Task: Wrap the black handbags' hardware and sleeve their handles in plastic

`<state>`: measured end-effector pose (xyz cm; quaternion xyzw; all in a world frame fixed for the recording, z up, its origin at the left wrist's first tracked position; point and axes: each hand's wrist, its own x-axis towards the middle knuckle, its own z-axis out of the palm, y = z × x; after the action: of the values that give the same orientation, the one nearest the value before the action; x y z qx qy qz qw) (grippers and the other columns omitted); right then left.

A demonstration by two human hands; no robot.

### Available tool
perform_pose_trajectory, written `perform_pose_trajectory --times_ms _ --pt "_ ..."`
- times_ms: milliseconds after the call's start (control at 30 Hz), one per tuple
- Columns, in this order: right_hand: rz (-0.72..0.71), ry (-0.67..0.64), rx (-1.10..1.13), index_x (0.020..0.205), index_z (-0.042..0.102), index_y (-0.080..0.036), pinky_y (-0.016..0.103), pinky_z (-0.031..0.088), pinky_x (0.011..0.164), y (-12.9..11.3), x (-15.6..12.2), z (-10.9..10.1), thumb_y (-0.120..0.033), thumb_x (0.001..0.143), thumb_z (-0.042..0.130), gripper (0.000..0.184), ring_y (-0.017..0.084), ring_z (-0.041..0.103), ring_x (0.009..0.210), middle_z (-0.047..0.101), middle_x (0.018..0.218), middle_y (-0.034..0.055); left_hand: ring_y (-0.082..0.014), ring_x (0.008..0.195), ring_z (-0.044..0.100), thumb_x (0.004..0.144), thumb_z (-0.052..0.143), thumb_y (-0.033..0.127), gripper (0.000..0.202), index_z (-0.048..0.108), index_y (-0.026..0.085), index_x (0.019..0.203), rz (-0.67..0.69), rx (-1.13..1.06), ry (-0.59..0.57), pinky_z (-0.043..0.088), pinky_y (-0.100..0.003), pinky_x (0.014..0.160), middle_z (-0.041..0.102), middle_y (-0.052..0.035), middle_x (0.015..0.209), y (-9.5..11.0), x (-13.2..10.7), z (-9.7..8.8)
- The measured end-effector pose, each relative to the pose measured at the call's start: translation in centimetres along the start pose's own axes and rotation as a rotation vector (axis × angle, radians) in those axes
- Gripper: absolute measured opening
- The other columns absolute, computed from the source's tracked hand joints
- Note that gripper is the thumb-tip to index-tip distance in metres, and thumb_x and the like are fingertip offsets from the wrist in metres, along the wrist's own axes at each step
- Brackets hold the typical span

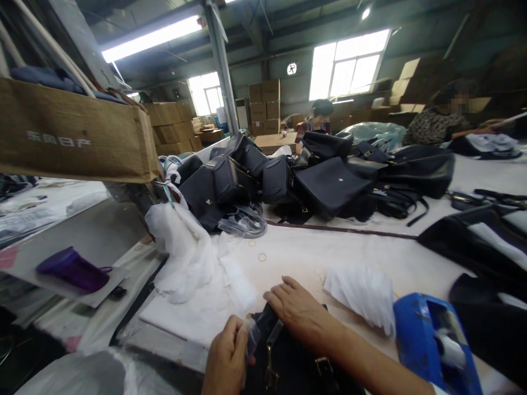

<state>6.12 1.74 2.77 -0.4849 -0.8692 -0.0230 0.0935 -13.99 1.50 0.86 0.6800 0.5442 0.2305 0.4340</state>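
Observation:
A black bag [292, 365] with brass buckles lies at the near table edge. My left hand [226, 356] pinches a clear plastic film around the bag's strap [260, 329]. My right hand [298, 310] lies over the strap's far end, fingers curled down on it. A crumpled sheet of white tissue paper [362, 293] lies just to the right of my right hand.
A blue tape dispenser [432, 343] sits at the right. White wrapping [185, 252] is heaped at the left. A pile of black bags [313, 181] covers the table middle. Two people sit at the far side. A cardboard box [74, 134] and purple object [72, 269] are left.

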Motion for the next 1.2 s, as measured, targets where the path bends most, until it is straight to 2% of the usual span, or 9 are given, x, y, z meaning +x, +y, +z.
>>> perform_pose_trajectory --times_ms 233,400,533,667,733,833,933,1033,1200 --pt "-0.035 0.007 -0.080 0.097 0.055 -0.013 0.045 0.039 0.091 -1.6 0.3 1.3 -0.016 0.092 0.047 0.009 0.024 0.056 0.080 0.062 0.087 0.0080 -0.0194 0.067 0.057 0.095 0.030 0.039 0.026 0.044 0.024 0.078 0.038 0.163 0.026 0.038 -0.028 0.061 0.057 0.0004 0.067 0.5 1.3 2.0" --pt "0.072 0.053 0.125 0.122 0.045 -0.012 0.037 0.042 0.082 -0.2 -1.1 0.5 -0.018 0.091 0.053 0.032 0.023 0.057 0.091 0.062 0.103 0.0096 -0.0183 0.064 0.060 0.096 0.030 0.039 0.026 0.044 0.024 0.079 0.017 0.166 0.002 0.037 -0.028 0.063 0.058 0.0020 0.064 0.5 1.6 1.6" --pt "0.067 0.046 0.079 0.103 0.054 -0.016 0.037 0.041 0.074 -0.8 -2.0 1.9 -0.016 0.091 0.053 0.011 0.022 0.057 0.079 0.064 0.089 0.0051 -0.0181 0.063 0.061 0.096 0.029 0.037 0.027 0.043 0.025 0.077 0.004 0.219 0.013 0.037 -0.028 0.062 0.059 0.0024 0.062 0.8 1.8 1.4" --pt "-0.002 0.069 0.033 0.101 0.055 -0.013 0.037 0.041 0.073 -2.4 -2.0 3.6 -0.013 0.091 0.052 0.010 0.023 0.057 0.076 0.065 0.088 0.0074 -0.0206 0.068 0.062 0.094 0.030 0.032 0.024 0.045 0.025 0.077 0.087 0.371 0.096 0.038 -0.029 0.062 0.062 -0.0011 0.068 0.7 1.8 2.4" --pt "0.019 0.073 0.092 0.107 0.055 -0.013 0.038 0.041 0.077 -2.3 -2.2 3.5 -0.015 0.092 0.052 0.015 0.022 0.057 0.079 0.066 0.091 0.0074 -0.0206 0.069 0.063 0.094 0.030 0.031 0.023 0.046 0.025 0.079 0.109 0.382 0.108 0.039 -0.028 0.063 0.064 -0.0017 0.070 0.4 1.7 2.6" --pt "0.178 0.074 0.279 0.116 0.054 -0.016 0.038 0.039 0.087 -1.0 -3.0 2.7 -0.028 0.092 0.058 0.028 0.023 0.057 0.091 0.066 0.101 0.0071 -0.0190 0.068 0.064 0.096 0.030 0.033 0.023 0.046 0.025 0.081 0.087 0.365 0.066 0.040 -0.027 0.063 0.063 0.0012 0.066 -0.2 1.4 2.2" --pt "0.308 0.017 0.465 0.097 0.062 -0.021 0.032 0.040 0.080 -0.1 -3.6 2.4 -0.028 0.091 0.057 0.010 0.020 0.058 0.088 0.067 0.093 0.0022 -0.0188 0.067 0.065 0.097 0.028 0.033 0.024 0.045 0.025 0.082 0.087 0.411 0.052 0.040 -0.027 0.063 0.062 0.0015 0.066 -0.6 1.4 2.2" --pt "0.281 -0.027 0.494 0.080 0.061 -0.020 0.030 0.038 0.075 -0.4 -3.7 2.9 -0.020 0.090 0.057 0.011 0.018 0.057 0.081 0.067 0.083 -0.0001 -0.0193 0.068 0.065 0.098 0.025 0.030 0.025 0.045 0.025 0.083 0.194 0.488 0.040 0.038 -0.028 0.060 0.063 -0.0008 0.070 -0.7 1.5 3.1" --pt "0.242 -0.014 0.564 0.085 0.064 -0.021 0.030 0.039 0.080 -0.1 -3.9 2.6 -0.028 0.092 0.055 0.013 0.018 0.058 0.085 0.068 0.086 0.0007 -0.0188 0.061 0.064 0.097 0.024 0.026 0.025 0.045 0.026 0.082 0.293 0.503 -0.005 0.037 -0.028 0.056 0.062 -0.0004 0.064 -1.3 1.7 4.3"
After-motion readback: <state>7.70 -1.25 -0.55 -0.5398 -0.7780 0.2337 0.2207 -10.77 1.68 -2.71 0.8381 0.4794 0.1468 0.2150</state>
